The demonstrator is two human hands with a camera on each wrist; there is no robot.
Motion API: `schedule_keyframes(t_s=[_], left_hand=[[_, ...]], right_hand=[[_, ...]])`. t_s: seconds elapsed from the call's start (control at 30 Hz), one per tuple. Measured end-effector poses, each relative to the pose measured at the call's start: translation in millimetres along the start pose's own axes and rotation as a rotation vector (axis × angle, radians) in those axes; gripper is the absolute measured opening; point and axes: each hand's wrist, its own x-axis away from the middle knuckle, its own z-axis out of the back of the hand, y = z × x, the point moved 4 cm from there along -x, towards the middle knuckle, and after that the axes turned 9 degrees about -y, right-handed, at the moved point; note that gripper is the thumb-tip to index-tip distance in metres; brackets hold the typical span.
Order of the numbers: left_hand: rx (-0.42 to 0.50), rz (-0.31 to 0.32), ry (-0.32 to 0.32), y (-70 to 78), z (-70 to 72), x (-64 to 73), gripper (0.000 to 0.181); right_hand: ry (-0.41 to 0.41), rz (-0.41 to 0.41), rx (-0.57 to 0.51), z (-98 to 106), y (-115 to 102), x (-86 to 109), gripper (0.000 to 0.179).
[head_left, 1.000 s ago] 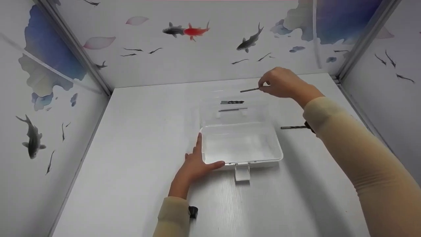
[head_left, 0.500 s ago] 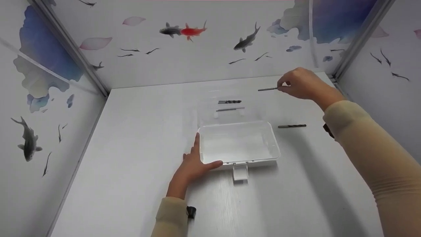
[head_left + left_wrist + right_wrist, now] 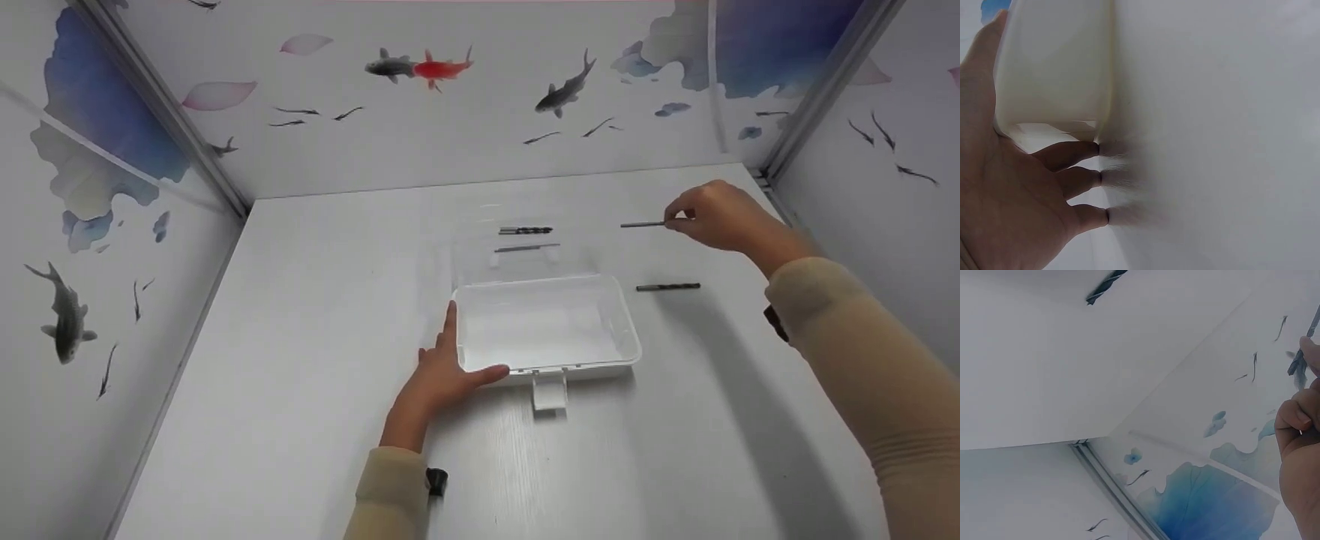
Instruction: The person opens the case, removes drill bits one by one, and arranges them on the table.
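An open white plastic box (image 3: 636,352) stands on the table, its clear lid (image 3: 589,259) folded back behind it. My left hand (image 3: 441,379) braces the box's front left corner, thumb along the front rim. In the left wrist view, the fingers of the left hand (image 3: 1016,208) stretch straight, tips against the table. Up and to the right of the lid, my right hand (image 3: 724,217) pinches a thin drill bit (image 3: 643,224) above the table. One dark drill bit (image 3: 667,286) lies right of the box. Darker drill bits (image 3: 525,231) and thinner ones (image 3: 527,248) lie at the lid.
The box's latch (image 3: 550,392) hangs over its front edge. Patterned white panels with painted fish (image 3: 566,90) enclose the table (image 3: 322,315) at the back and sides. A metal corner post (image 3: 825,86) rises at the back right.
My right hand has carried the drill bit rightward, away from above the lid, and then slightly lower. The bit lying right of the box has come fully into sight. My left hand stays put.
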Motion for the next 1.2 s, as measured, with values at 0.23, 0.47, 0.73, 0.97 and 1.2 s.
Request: schedule_keyframes(t_s=[0.23, 0.47, 0.73, 0.97, 1.2], left_hand=[[-0.003, -0.015, 0.006, 2.6, 1.1, -1.3, 0.142], [-0.009, -0.022, 0.008, 2.3, 2.6, -1.3, 0.142], [0.011, -0.003, -0.006, 1.7, 3.2, 1.1, 0.141], [0.019, -0.003, -0.004, 0.9, 2.7, 1.7, 0.140], [0.012, 0.001, 0.011, 0.9, 1.1, 2.0, 0.141]], right_hand=[[-0.027, -0.048, -0.026, -12, 14, 11.3, 0.017], [-0.075, -0.076, -0.038, -26, 23, 16.1, 0.018], [-0.062, -0.016, -0.009, -39, 27, 21.8, 0.015], [-0.101, -0.032, -0.028, -52, 34, 26.7, 0.015], [-0.135, -0.043, -0.037, -67, 39, 30.9, 0.016]])
